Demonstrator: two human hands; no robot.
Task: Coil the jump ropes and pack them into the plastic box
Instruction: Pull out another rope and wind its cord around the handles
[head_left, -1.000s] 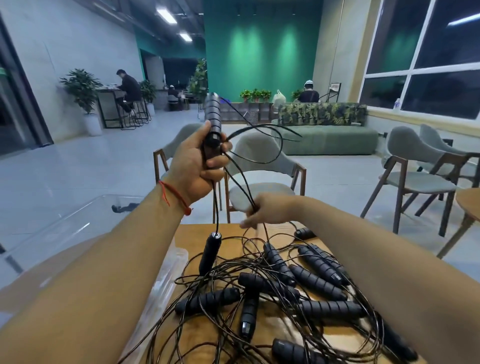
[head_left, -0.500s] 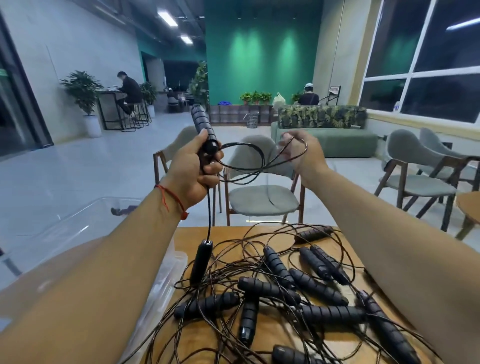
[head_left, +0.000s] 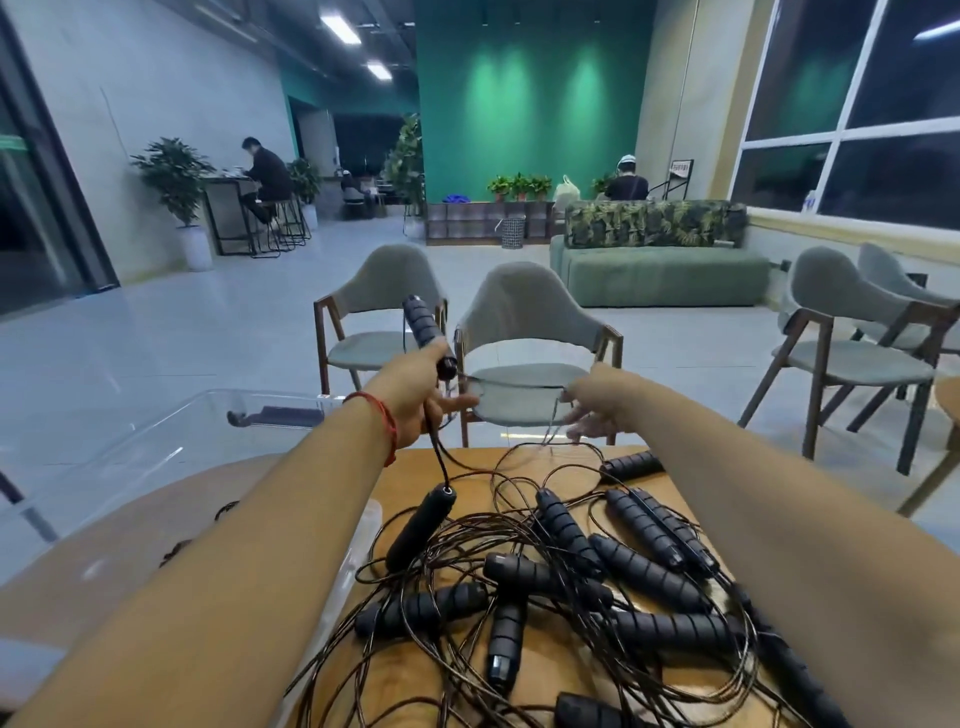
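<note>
My left hand (head_left: 415, 400) grips 1 handle (head_left: 423, 325) upright, anchoring the coil; my right hand (head_left: 592, 410), blurred, appears to pinch the cord (head_left: 519, 383) drawn taut between them, sizing a loop; remaining ropes (head_left: 571, 577) lie tangled on the table (head_left: 405, 478), box (head_left: 156, 441) beside, left.

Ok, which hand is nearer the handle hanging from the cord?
Left. The left hand sits just above the hanging handle, gripping the upper handle; the right hand is farther off to the right, holding the cord.
</note>
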